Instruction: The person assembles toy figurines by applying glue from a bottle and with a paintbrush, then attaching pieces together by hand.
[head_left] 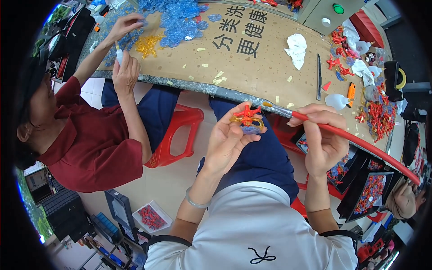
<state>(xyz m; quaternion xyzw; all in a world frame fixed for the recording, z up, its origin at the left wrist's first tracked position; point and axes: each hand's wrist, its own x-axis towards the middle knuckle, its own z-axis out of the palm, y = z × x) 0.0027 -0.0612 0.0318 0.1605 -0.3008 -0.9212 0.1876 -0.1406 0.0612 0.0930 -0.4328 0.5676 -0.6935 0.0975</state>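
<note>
My left hand point(227, 146) holds a small plastic piece point(247, 118) in its fingertips, with a red figure on top, a clear yellow ring and a clear blue base. My right hand point(325, 137) grips a paintbrush point(369, 150) by its long red handle near the metal collar. The bristle tip points left, just right of the red figure; whether they touch I cannot tell. Both hands are in front of the table's near edge, above my lap.
A co-worker in dark red on the left holds a small white bottle point(119, 56) near yellow point(147, 45) and blue pieces point(182, 27). On the brown tabletop point(252, 74) lie a crumpled tissue point(295, 50), a black stick-like tool point(319, 76), an orange-handled cutter point(351, 93) and red pieces point(381, 119).
</note>
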